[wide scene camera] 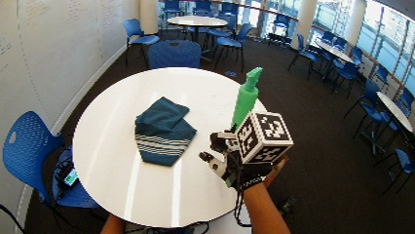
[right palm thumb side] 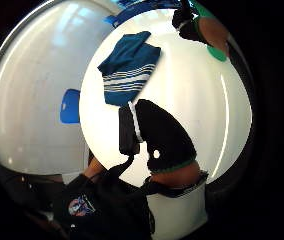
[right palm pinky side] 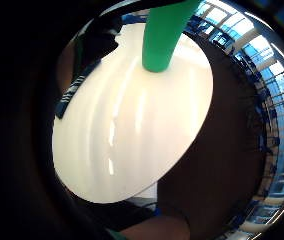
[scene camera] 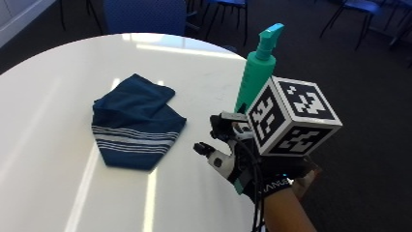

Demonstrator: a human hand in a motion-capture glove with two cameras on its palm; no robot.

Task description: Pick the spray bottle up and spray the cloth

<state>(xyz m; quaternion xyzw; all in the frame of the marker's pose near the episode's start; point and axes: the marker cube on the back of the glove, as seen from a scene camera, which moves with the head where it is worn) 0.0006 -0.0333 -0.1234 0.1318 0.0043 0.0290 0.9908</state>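
The green spray bottle [scene camera: 256, 77] stands tall near the edge of the round white surface [scene camera: 51, 87]. The gloved right hand [scene camera: 248, 162] is right beside it, low down by the bottle's bottom part. I cannot tell if the fingers are wrapped round it or just near it, because the hand hides them. The blue striped cloth [scene camera: 135, 123] lies bunched on the surface, a little way off to the side. The bottle's nozzle is up high, so it will need to turn toward the cloth to spray it.
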